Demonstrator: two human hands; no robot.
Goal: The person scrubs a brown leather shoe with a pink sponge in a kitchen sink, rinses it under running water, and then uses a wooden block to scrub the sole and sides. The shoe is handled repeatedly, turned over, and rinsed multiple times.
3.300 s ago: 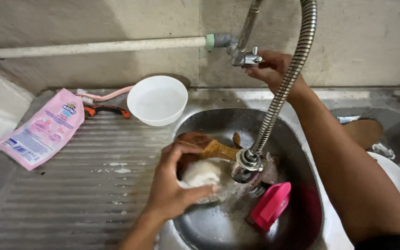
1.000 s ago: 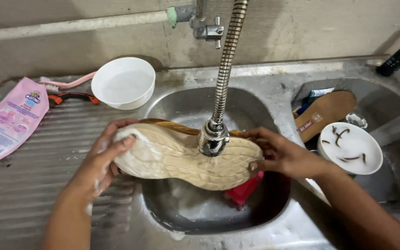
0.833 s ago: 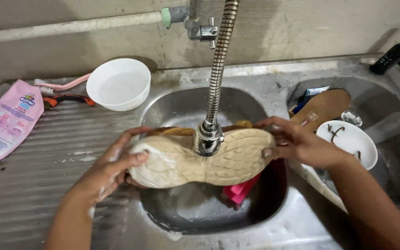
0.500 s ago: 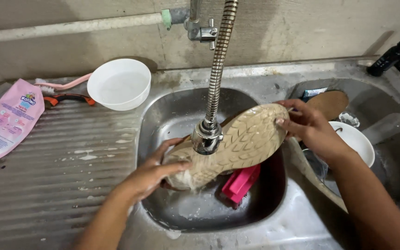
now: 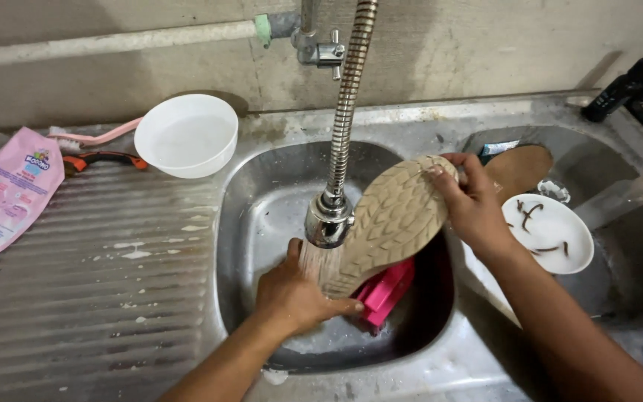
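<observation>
We are standing over a stainless steel sink (image 5: 262,216), its ribbed draining board (image 5: 91,268) stretching to the left edge and a second basin (image 5: 619,246) lying at the right. A flexible metal tap hose (image 5: 345,112) is hanging down over the middle of the main basin, and water is spraying from its nozzle (image 5: 329,220). We are holding a tan shoe (image 5: 392,219) tilted over that basin, sole up, just beside the nozzle. Our right hand (image 5: 474,205) is gripping its upper end with fingers curled round the edge. Our left hand (image 5: 295,294) is closing round its lower end under the spray, thumb lying across the sole. A pink scrubbing brush (image 5: 385,290) is lying in the basin beneath the shoe. A white bowl (image 5: 186,135) is sitting at the board's back edge, a pink pouch (image 5: 5,193) at its far left, and a white dish (image 5: 548,232) in the right basin.
</observation>
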